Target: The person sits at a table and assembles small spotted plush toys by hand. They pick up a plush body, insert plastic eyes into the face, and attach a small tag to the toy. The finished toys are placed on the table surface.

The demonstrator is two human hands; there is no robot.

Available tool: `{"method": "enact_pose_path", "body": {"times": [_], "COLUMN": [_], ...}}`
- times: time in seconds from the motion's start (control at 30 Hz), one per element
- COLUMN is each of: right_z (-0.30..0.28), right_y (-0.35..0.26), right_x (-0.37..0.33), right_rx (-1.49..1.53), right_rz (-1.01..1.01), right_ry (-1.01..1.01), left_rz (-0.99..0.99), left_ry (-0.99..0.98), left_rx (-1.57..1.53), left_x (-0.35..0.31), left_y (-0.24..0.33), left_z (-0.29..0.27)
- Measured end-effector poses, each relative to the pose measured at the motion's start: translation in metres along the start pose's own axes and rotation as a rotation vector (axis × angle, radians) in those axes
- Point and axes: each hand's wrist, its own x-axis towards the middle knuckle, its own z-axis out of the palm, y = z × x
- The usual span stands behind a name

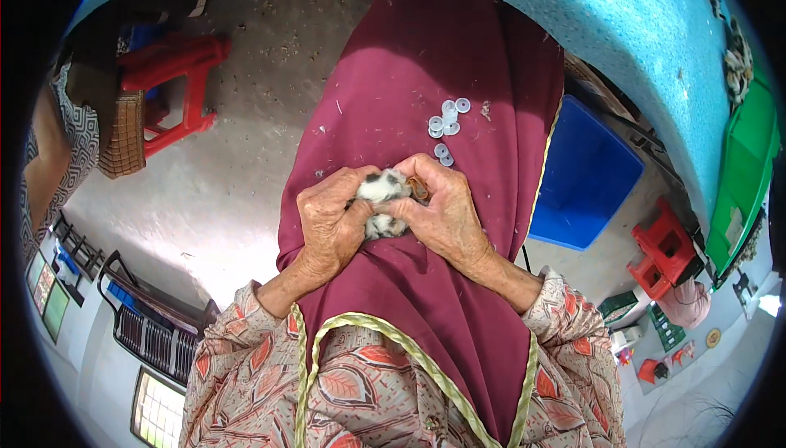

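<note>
Above the maroon apron [368,121] on my lap, both hands grip one small fluffy white piece with black and tan patches [381,187]. My left hand [329,212] pinches its left side between thumb and bent fingers. From the other side, the fingers of my right hand [446,212] curl over it, with the thumb pressed on its middle. A small orange-brown part [418,189] shows beside the right fingers; its kind is unclear. Part of the piece is hidden by my hands. Just beyond them, several small translucent plastic discs [450,127] lie on the apron, some overlapping.
A blue plastic bin [580,174] stands to my right, near a curved light-blue surface [606,6]. Red stools [667,247] are at far right, another red stool [192,96] at left. A person's patterned clothing [78,121] and a woven basket [124,133] show at far left.
</note>
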Motion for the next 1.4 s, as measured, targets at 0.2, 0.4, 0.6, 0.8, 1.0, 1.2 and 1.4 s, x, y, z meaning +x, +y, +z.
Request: {"method": "enact_pose_path", "body": {"times": [0.2,0.4,0.6,0.8,1.0,1.2,1.4], "right_z": [-0.028,-0.036,-0.025,-0.023,-0.025,-0.029,-0.043], "right_y": [-0.019,-0.021,-0.022,-0.021,-0.025,-0.022,-0.045], "right_x": [0.001,0.004,0.002,-0.006,-0.009,-0.013,-0.019], "right_rx": [0.303,0.075,0.03,0.039,-0.074,-0.049,0.117], "right_rz": [0.154,0.103,-0.119,-0.171,-0.169,-0.223,-0.136], "right_ry": [-0.159,-0.168,-0.077,-0.028,-0.046,-0.121,-0.302], "left_rz": [-0.264,-0.479,-0.711,-0.782,-0.847,-0.716,-0.589], "left_ry": [-0.076,-0.276,-0.573,-0.575,-0.452,-0.559,-0.586], "left_rx": [-0.243,-0.704,-1.133,-1.32,-1.374,-1.313,-1.117], "left_x": [0.002,0.008,0.011,0.006,0.002,-0.011,-0.014], "left_y": [0.0,0.015,0.021,0.02,0.021,0.018,0.033], "left_z": [-0.008,-0.024,-0.038,-0.033,-0.029,-0.021,-0.029]}}
